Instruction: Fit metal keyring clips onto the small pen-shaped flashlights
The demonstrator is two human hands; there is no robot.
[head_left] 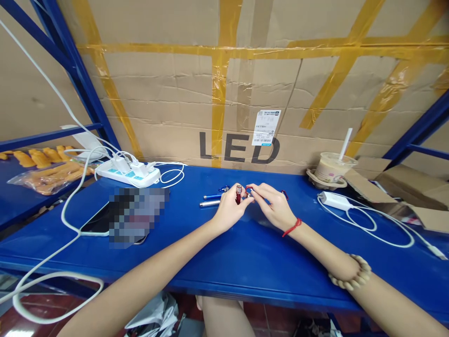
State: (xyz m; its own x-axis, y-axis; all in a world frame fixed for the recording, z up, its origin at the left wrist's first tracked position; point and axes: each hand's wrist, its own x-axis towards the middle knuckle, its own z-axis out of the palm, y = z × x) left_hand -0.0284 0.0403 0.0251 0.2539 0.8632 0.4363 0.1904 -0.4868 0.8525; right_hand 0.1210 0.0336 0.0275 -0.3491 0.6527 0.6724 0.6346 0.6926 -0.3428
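Near the middle of the blue shelf, my left hand is closed around a red keychain penlight, its silvery end pointing up. My right hand pinches a small red ring-shaped clip close to the penlight; whether the two are joined I cannot tell. Beside my left hand lie a blue penlight and a silver penlight, both partly covered by the hand. A blue clip sits just behind them. Past my right knuckles shows another red clip.
At left are a white power strip with plugs and cables, and a phone beside a blurred-out patch. On the right stand a drink cup, a white charger with its cable, and an open cardboard box. A large carton closes off the back.
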